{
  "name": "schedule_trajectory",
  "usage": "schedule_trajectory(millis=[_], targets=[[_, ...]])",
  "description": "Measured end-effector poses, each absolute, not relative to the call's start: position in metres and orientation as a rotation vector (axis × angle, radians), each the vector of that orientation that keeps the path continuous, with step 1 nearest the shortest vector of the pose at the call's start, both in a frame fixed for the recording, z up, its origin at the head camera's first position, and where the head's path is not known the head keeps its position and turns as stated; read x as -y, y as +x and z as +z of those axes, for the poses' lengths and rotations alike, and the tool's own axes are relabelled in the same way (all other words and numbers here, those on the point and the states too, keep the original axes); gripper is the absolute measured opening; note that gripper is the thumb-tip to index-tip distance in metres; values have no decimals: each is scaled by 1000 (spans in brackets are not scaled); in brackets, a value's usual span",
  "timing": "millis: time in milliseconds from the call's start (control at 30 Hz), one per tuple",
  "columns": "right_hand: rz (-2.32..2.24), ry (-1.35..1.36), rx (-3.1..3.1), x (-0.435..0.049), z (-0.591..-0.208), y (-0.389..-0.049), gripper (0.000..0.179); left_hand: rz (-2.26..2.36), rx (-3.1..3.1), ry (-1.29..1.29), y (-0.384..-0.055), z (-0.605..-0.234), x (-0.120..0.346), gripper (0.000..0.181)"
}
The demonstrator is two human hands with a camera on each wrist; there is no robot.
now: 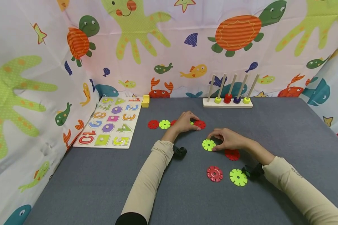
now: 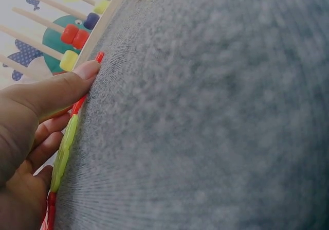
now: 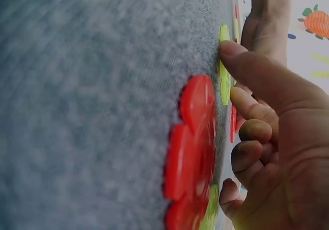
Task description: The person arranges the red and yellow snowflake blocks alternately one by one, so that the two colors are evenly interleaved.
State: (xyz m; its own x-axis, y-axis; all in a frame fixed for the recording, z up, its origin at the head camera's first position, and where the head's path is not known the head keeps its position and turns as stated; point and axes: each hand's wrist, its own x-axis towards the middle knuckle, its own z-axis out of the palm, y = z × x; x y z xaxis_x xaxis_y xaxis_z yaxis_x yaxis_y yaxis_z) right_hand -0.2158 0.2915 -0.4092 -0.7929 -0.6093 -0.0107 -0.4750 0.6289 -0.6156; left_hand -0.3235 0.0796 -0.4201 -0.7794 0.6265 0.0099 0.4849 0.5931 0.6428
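Note:
In the head view, a row of notched plastic discs lies on the table, alternating red and yellow-green. At its right end is a red disc (image 1: 200, 124), its edges pinched between thumb and index finger of my left hand (image 1: 183, 122). That hand covers part of the row. Just right of and nearer than the row, my right hand (image 1: 230, 139) pinches a yellow-green disc (image 1: 208, 145) by its rim. A loose red disc (image 1: 232, 155) lies partly beneath the right hand. Closer to me are another red disc (image 1: 214, 174) and a yellow-green disc (image 1: 238, 177).
A number-and-shape puzzle board (image 1: 103, 142) lies at the left, with a yellow block (image 1: 145, 101) at its far corner. Along the back stands a peg stacker (image 1: 228, 105) with coloured beads. A patterned cloth (image 1: 169, 47) hangs behind the grey table (image 1: 101, 187).

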Motion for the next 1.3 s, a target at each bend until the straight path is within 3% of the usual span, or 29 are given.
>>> schedule_trajectory(millis=[767,1000,1300], targets=[[-905,-903,-2615,-289,-407,-217,44,951,-2596,935,-327,-420,-81,45],[-899,-928,-2622,-289,-407,-218,39,988,-2585,925,-336,-428,-81,46],[-919,-829,-2735,-302,-392,-225,37,963,-2600,934,-324,-419,-79,44]])
